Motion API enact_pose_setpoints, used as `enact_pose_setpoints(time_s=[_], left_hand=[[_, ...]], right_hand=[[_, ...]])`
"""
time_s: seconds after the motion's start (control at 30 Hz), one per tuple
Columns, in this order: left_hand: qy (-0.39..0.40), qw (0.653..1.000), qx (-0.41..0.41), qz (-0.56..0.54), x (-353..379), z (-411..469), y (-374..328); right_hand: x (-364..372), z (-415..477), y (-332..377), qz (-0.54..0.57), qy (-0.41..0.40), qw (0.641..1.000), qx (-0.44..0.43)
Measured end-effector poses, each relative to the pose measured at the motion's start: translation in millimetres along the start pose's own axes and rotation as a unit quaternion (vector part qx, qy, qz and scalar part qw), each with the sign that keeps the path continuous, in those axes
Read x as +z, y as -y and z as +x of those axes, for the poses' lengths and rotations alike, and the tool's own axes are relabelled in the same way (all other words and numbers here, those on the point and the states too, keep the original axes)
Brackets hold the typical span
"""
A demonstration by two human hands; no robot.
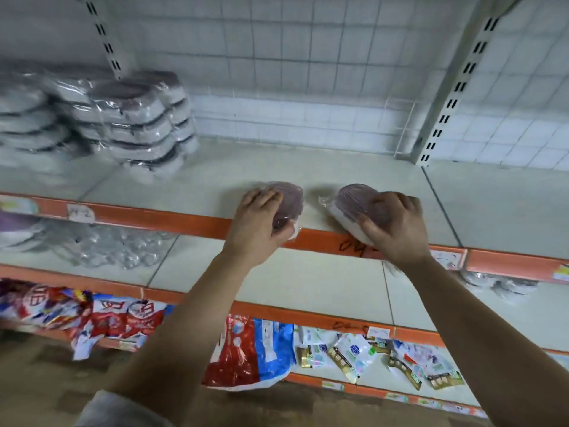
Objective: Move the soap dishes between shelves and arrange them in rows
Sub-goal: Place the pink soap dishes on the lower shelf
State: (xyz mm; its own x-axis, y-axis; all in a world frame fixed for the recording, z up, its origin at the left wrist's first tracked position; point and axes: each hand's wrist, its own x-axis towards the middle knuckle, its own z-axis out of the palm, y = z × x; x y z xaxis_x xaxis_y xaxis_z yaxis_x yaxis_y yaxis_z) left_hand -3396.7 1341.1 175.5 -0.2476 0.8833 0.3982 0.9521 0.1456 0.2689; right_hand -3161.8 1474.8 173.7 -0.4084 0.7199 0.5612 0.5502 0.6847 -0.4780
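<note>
My left hand (257,220) grips a plastic-wrapped soap dish (291,200) with a mauve top and white base, at the front edge of the upper shelf (246,171). My right hand (392,224) holds a second wrapped soap dish (349,200) of the same kind, tilted, a short way to the right over the same orange shelf lip. Stacks of wrapped soap dishes (135,124) stand at the back left of this shelf. More pale stacks (27,118) sit further left, blurred.
White grid panels and slotted uprights (455,87) back the shelf. The shelf below (308,282) holds clear plastic items (117,248) at left and wrapped goods (498,285) at right. Lower down, colourful packets (246,349) hang over the orange shelf edge.
</note>
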Motion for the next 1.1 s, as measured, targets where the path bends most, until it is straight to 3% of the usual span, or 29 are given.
enact_pose_setpoints(time_s=[0.23, 0.47, 0.7, 1.1], left_hand=[[0.017, 0.996, 0.002, 0.086, -14, 54, 111], [0.063, 0.990, -0.044, 0.119, -3, 112, 164], [0.018, 0.989, -0.097, 0.112, 8, 146, 193], [0.025, 0.997, -0.065, 0.035, 11, 165, 222]], right_hand=[[82, 58, 18, -0.064, 0.112, 0.991, 0.028], [98, 83, 56, 0.010, 0.100, 0.994, 0.032], [123, 103, 41, -0.041, 0.101, 0.993, -0.050], [142, 114, 40, -0.017, 0.110, 0.993, -0.041]])
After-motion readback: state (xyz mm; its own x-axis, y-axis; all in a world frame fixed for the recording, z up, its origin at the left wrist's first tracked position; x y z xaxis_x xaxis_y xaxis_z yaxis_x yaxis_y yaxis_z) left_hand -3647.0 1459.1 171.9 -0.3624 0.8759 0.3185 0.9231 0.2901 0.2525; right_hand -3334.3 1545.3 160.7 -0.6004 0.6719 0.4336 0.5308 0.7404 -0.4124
